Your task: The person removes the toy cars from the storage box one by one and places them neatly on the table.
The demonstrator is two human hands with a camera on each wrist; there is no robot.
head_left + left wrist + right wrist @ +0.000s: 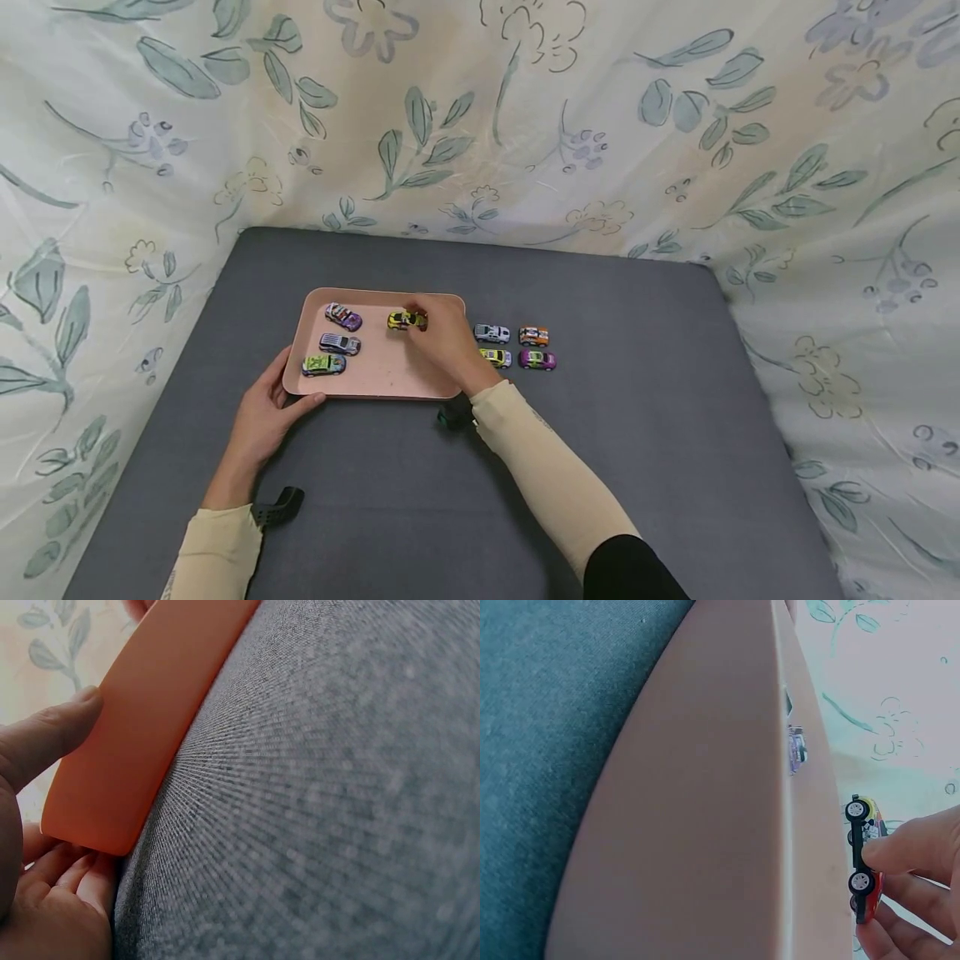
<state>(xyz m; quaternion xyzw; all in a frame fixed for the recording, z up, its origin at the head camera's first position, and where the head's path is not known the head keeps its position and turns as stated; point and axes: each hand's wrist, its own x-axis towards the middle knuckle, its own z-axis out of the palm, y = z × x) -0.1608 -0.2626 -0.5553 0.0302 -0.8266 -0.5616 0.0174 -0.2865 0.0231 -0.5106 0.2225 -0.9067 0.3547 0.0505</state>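
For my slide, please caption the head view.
Left hand touches the pink tray; right hand holds a yellow toy car over it.

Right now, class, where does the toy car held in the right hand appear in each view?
Head: the toy car is just left of centre, in the right hand.
Left wrist: not in it.
Right wrist: the toy car is at lower right.
Shared landmark: the tray, in all three.
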